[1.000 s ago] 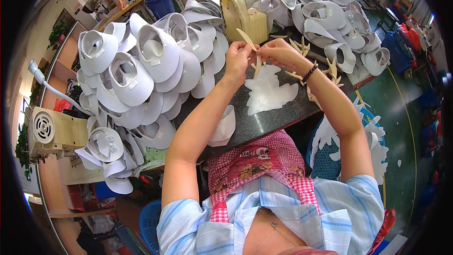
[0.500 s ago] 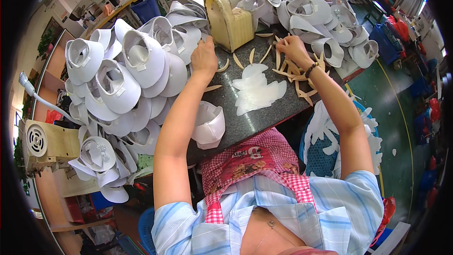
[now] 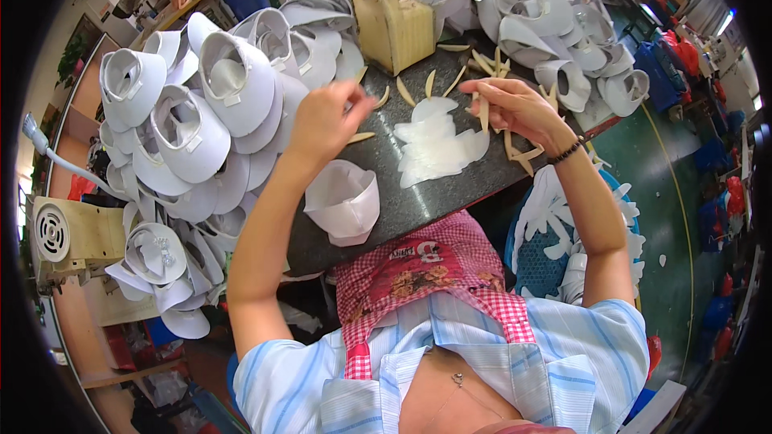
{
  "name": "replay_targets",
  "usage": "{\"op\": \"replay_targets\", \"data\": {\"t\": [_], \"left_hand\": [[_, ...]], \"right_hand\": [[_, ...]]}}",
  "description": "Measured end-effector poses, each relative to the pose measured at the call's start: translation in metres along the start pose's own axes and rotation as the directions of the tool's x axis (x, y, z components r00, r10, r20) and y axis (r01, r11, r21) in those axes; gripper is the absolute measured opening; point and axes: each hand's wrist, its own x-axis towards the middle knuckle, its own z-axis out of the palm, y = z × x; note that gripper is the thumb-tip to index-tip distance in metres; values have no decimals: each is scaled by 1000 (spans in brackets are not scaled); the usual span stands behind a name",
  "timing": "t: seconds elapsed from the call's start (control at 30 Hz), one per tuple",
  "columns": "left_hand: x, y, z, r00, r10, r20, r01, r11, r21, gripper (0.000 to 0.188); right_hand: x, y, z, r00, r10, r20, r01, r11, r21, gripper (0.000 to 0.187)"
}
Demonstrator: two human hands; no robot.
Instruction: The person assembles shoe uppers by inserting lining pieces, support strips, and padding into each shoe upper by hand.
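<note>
Between the fingertips of my right hand [image 3: 519,111] is a slim, curved beige strip [image 3: 483,112], over the right part of the dark tabletop. My left hand [image 3: 331,116] hovers beside the left visor pile, fingers bent and smeared by motion; I cannot make out anything in it. Between my hands lie overlapping flat white pieces [image 3: 441,145], fanned on the table. Several more beige strips [image 3: 430,83] lie around their far side and under my right hand. A white cap-shaped piece [image 3: 343,202] sits near the front edge, below my left hand.
White visors are heaped at left [image 3: 193,128] and far right [image 3: 535,12]. A yellowish block-shaped stand [image 3: 394,24] rises at the table's far side. A blue basket [image 3: 543,269] with white pieces stands right of my lap. A beige machine [image 3: 72,229] is at far left.
Both hands have drawn back toward me. My right hand has come away from the strip pile with one beige strip. My left hand has left the edge of the visor heap.
</note>
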Motion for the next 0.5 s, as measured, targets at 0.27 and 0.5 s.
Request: {"op": "replay_targets", "data": {"t": [0.27,0.5], "left_hand": [[-162,-25,8,974,189,122,-199,977,79,34],[-169,-9,59,899,429,92,-409,743,530,34]], "right_hand": [[4,25,58,993,-114,-2,112,973,-204,18],[12,49,171,962,-259,86,272,883,-382,16]]}}
